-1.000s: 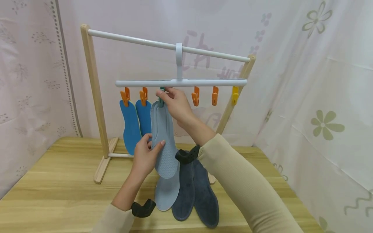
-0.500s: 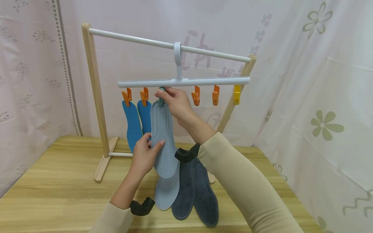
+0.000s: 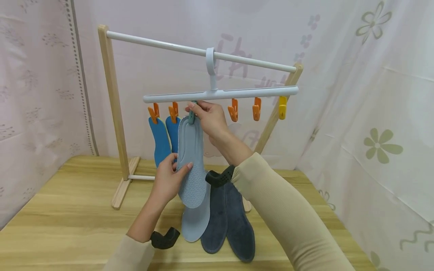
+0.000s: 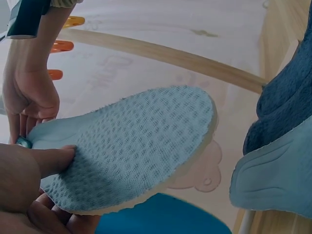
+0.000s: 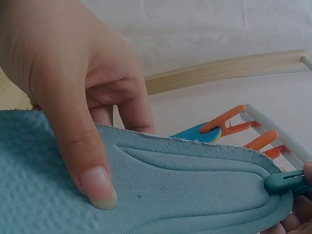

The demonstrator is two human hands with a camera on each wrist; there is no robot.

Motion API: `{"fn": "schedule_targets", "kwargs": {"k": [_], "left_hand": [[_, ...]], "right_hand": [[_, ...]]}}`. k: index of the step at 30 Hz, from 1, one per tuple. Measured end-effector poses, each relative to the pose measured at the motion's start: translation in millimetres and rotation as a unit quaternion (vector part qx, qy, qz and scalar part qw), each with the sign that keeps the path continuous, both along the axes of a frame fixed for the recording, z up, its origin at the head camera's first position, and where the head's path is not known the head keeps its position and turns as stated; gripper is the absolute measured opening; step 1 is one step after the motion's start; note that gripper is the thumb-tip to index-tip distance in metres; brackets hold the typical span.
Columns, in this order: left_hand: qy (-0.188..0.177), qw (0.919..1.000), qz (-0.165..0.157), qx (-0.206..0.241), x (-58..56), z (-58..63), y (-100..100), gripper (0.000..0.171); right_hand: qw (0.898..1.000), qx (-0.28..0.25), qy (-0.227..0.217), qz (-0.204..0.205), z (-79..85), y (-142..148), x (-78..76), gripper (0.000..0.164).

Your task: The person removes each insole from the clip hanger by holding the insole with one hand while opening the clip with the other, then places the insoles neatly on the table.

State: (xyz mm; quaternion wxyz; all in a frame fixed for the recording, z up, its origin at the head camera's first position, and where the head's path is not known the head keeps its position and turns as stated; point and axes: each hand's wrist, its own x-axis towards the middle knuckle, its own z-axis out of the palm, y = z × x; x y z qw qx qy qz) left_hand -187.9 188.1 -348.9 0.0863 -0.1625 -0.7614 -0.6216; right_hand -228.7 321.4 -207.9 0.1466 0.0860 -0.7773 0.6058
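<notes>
A light grey-blue insole point(image 3: 193, 165) hangs upright under the white hanger point(image 3: 251, 92), its top edge in the jaws of a green clip point(image 3: 192, 117). My left hand point(image 3: 167, 178) holds the insole at mid-length, thumb on its front face and fingers behind. With thumb and fingers my right hand point(image 3: 211, 118) pinches the green clip just below the hanger bar. In the right wrist view the clip point(image 5: 285, 182) sits over the insole's end. To the left, two blue insoles point(image 3: 161, 141) hang from orange clips point(image 3: 154, 113).
A second grey insole point(image 3: 196, 224) and two dark grey insoles point(image 3: 214, 229) lie on the wooden table point(image 3: 68, 210). Vacant orange clips point(image 3: 256, 109) and a yellow clip point(image 3: 282, 108) hang at right. The hanger hooks over a white rod point(image 3: 159, 43) on a wooden stand point(image 3: 115, 101).
The hanger and its clips have shifted slightly right and tilted, left end lower. The blue insoles have swung right. Both hands keep their hold on the insole and green clip.
</notes>
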Motion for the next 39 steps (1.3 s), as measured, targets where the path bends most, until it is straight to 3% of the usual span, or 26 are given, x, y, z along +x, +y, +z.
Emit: {"fn": "schedule_targets", "kwargs": {"k": [15, 23, 30, 39], "left_hand": [[0.0, 0.9985, 0.014, -0.053, 4.8, -4.2, -14.8, 0.034], [-0.032, 0.9931, -0.023, -0.111, -1.1, -15.8, -18.8, 0.035], [-0.044, 0.9898, -0.046, -0.128, -9.8, -30.8, -19.9, 0.036], [-0.051, 0.9823, -0.077, -0.162, -10.1, -50.4, -28.7, 0.03]], "right_hand": [[0.998, -0.053, -0.011, 0.027, 1.7, -0.3, -3.7, 0.037], [0.998, -0.056, -0.008, 0.038, 0.7, 0.0, -1.7, 0.04], [0.997, -0.058, -0.011, 0.044, 0.4, -0.1, -0.4, 0.04], [0.997, -0.058, -0.016, 0.053, -0.4, 1.1, 0.8, 0.041]]}}
